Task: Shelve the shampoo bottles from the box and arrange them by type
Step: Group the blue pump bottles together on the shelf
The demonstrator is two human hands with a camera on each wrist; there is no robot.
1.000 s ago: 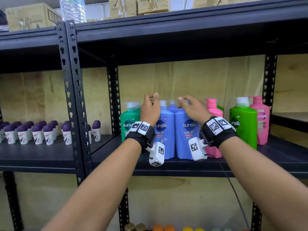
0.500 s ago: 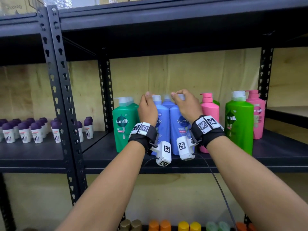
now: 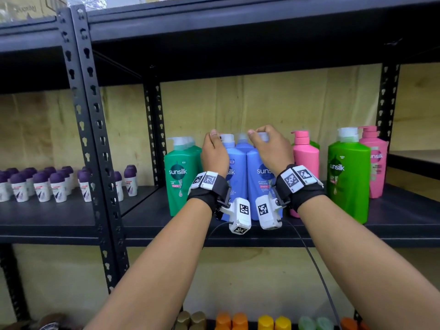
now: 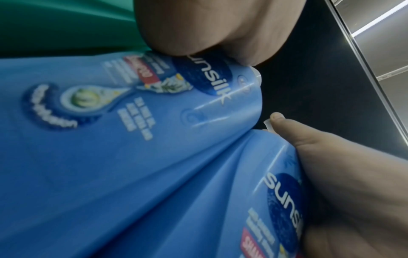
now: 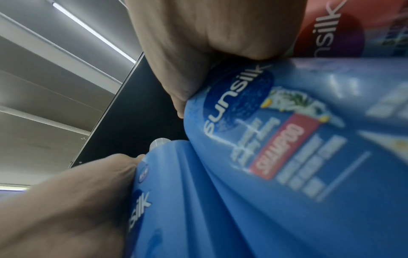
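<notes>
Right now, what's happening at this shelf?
A person is shelving Sunsilk shampoo. The left hand grips the top of one blue bottle and the right hand the top of the blue bottle beside it, both standing on the shelf. A teal bottle stands to their left; pink and green ones to their right.

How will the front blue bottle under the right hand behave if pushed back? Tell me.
The blue bottle is tall on a narrow base, so a push from the right hand up top may tip it. Its glossy plastic likely slides easily on the shelf.
</notes>
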